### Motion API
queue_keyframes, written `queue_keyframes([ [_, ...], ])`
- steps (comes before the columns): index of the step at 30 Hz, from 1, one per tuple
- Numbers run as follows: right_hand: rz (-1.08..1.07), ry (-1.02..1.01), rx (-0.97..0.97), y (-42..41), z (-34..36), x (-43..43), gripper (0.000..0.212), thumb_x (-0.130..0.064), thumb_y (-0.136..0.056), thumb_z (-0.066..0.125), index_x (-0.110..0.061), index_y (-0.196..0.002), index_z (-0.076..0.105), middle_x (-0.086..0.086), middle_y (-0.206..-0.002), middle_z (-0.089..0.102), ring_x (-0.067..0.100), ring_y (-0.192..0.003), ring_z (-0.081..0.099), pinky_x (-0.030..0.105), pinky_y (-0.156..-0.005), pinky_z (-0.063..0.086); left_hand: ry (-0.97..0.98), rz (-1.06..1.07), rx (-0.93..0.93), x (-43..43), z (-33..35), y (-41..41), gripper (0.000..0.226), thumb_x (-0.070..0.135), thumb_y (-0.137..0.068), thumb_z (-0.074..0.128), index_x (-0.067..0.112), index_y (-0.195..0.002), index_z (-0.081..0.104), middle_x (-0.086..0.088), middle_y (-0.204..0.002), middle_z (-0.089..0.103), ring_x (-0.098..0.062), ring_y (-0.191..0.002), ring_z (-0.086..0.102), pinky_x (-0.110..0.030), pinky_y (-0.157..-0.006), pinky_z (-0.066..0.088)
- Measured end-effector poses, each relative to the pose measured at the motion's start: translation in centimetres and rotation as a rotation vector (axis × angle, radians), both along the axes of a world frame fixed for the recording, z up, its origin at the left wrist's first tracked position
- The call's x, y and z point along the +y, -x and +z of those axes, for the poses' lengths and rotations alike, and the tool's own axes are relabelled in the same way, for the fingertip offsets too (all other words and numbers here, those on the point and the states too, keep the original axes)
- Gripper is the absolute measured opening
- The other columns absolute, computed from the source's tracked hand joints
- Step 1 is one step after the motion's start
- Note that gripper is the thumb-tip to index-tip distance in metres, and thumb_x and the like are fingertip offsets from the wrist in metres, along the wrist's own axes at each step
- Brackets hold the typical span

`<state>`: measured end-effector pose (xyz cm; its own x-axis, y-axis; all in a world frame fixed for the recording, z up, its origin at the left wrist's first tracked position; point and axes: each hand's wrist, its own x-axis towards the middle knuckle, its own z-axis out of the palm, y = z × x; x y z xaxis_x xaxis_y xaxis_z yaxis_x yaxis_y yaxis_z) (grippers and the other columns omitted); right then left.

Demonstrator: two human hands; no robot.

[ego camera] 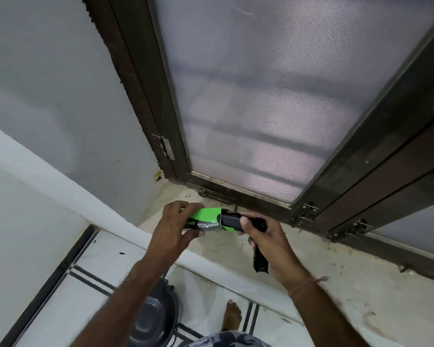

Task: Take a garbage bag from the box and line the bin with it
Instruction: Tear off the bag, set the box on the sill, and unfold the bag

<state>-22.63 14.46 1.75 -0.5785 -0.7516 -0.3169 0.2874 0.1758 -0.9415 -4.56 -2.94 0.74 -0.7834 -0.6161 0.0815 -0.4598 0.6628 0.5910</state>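
**Windowsill: bag roll half out of box**

Stone sill (311, 284) under a mesh window (261, 96), white wall to the left, tiled floor below. Box (206, 217), green, is held over the sill by the left hand (171, 229), fingers wrapped round its closed end. Right hand (266, 241) grips the black bag roll (232, 222) where it protrudes from the torn open end; a loose tail of bag (259, 261) hangs from under that palm. Bin (153, 319), dark and round, stands on the floor below the left forearm, unlined as far as can be seen; part of it is hidden by the arm.

Step in hand, by judgement: drawing one bag free. To do it well: keep the box steady with the left hand, pull straight along the box axis, not sideways, so the torn card does not snag. Separate a single bag at its perforation, then push the rest of the roll back in. Perforation not visible here.
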Motion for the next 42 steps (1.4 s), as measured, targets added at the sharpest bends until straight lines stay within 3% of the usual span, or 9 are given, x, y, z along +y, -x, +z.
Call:
queue_keyframes([
  [7, 0.181, 0.023, 0.119, 0.7, 0.5, -0.1, 0.023, -0.016, -0.102, 0.064, -0.015, -0.124, 0.068, -0.014, -0.094, 0.069, -0.004, -0.066, 0.053, 0.013, -0.063, 0.044, -0.058, 0.027, 0.011, 0.2, -0.5, -1.3, 0.054, 0.032, -0.084, 0.073, 0.030, -0.135, 0.057, 0.006, -0.118, 0.059, -0.017, -0.112, 0.047, -0.034, -0.081, 0.048],
  [11, 0.148, 0.012, 0.105, 0.2, 1.3, -1.6, 0.018, -0.016, -0.097, 0.071, -0.017, -0.115, 0.064, -0.005, -0.094, 0.072, 0.006, -0.058, 0.051, 0.021, -0.055, 0.045, -0.129, 0.014, 0.022, 0.7, -0.4, -0.6, 0.052, 0.043, -0.082, 0.069, 0.040, -0.132, 0.053, 0.008, -0.111, 0.060, -0.017, -0.104, 0.050, -0.036, -0.084, 0.047],
  [16, -0.075, 0.055, 0.227, 0.0, 1.3, -1.6, 0.016, -0.016, -0.093, 0.077, -0.016, -0.109, 0.075, -0.002, -0.105, 0.078, 0.001, -0.092, 0.070, 0.016, -0.076, 0.053, -0.193, 0.100, 0.066, 0.5, -0.9, -0.8, 0.060, 0.053, -0.081, 0.067, 0.031, -0.136, 0.057, 0.007, -0.110, 0.061, -0.020, -0.104, 0.054, -0.038, -0.088, 0.047],
  [21, 0.039, 0.025, 0.129, -1.1, 1.0, -1.2, 0.022, -0.006, -0.094, 0.073, -0.017, -0.113, 0.078, 0.001, -0.111, 0.080, -0.002, -0.065, 0.059, 0.020, -0.059, 0.048, -0.211, 0.136, 0.090, 0.9, -1.0, -0.7, 0.060, 0.044, -0.080, 0.072, 0.029, -0.136, 0.058, 0.007, -0.111, 0.061, -0.021, -0.105, 0.053, -0.036, -0.088, 0.046],
  [26, 0.009, 0.037, 0.172, -1.1, 0.9, -1.7, 0.039, -0.005, -0.092, 0.075, -0.027, -0.124, 0.073, -0.007, -0.122, 0.076, 0.000, -0.107, 0.070, 0.024, -0.093, 0.056, -0.218, 0.112, 0.087, 1.5, -0.9, -0.6, 0.060, 0.044, -0.080, 0.071, 0.032, -0.137, 0.058, 0.006, -0.111, 0.061, -0.019, -0.105, 0.052, -0.039, -0.086, 0.048],
  [32, 0.104, 0.008, 0.236, -0.8, 0.4, -1.5, 0.025, -0.008, -0.095, 0.073, -0.019, -0.116, 0.079, -0.006, -0.120, 0.076, -0.001, -0.116, 0.068, 0.024, -0.103, 0.054, -0.205, 0.143, 0.099, 1.2, -0.7, -0.7, 0.058, 0.043, -0.079, 0.072, 0.034, -0.135, 0.058, 0.010, -0.113, 0.060, -0.017, -0.108, 0.050, -0.037, -0.086, 0.048],
  [35, -0.070, -0.072, 0.166, -0.2, -0.4, -1.0, 0.022, -0.022, -0.097, 0.071, -0.024, -0.118, 0.077, -0.008, -0.119, 0.076, 0.006, -0.111, 0.069, 0.026, -0.096, 0.054, -0.207, 0.139, 0.115, 1.1, -0.5, -1.0, 0.057, 0.042, -0.080, 0.071, 0.032, -0.135, 0.058, 0.008, -0.116, 0.061, -0.019, -0.109, 0.051, -0.036, -0.088, 0.047],
  [38, -0.084, -0.203, -0.148, 0.4, -0.3, -0.8, 0.021, -0.033, -0.098, 0.068, -0.020, -0.114, 0.074, -0.001, -0.092, 0.068, 0.011, -0.066, 0.057, 0.025, -0.061, 0.048, -0.188, 0.092, 0.108, 0.9, -0.4, -1.3, 0.055, 0.040, -0.083, 0.071, 0.032, -0.135, 0.058, 0.008, -0.116, 0.061, -0.018, -0.110, 0.051, -0.035, -0.088, 0.047],
  [42, -0.008, -0.020, -0.279, 1.0, 0.4, -0.7, 0.033, -0.035, -0.102, 0.060, -0.014, -0.123, 0.073, 0.005, -0.097, 0.076, 0.008, -0.050, 0.043, 0.018, -0.045, 0.036, -0.152, 0.076, 0.071, 0.6, -0.3, -1.6, 0.053, 0.041, -0.084, 0.069, 0.033, -0.135, 0.058, 0.009, -0.116, 0.060, -0.015, -0.110, 0.049, -0.038, -0.086, 0.050],
])
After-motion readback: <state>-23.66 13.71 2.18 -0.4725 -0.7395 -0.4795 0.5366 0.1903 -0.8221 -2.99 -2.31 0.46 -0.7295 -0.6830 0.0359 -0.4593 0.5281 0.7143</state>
